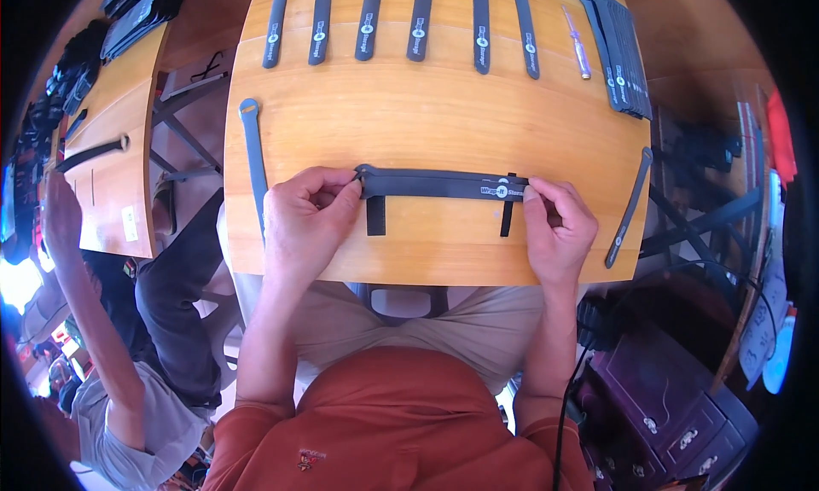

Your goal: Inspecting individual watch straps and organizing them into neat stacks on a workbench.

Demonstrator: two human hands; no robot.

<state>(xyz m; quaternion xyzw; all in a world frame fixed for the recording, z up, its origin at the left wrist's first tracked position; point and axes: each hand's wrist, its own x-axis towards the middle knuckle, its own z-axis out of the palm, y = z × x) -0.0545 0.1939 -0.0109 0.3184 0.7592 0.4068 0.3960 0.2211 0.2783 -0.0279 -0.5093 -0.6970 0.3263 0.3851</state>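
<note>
Between my two hands a dark grey storage strap point(426, 185) with white print is stretched level, just above the near part of the table; it looks doubled. My left hand point(311, 214) pinches its left end, where there is a loop. The right end is pinched between thumb and fingers of my right hand point(559, 222). Below the strap, two short black strips point(376, 216) lie on the wood. A single grey strap point(253, 154) with a slotted end lies left of my left hand, and another strap point(629, 209) rests along the right edge.
Several grey straps point(368, 22) lie in a row at the table's point(426, 120) far side, beside a purple-handled screwdriver point(580, 52) and a strap stack point(616, 60). At left, a co-worker's arm point(94, 295) reaches to another table point(119, 184). A black cable point(560, 431) hangs by my right arm.
</note>
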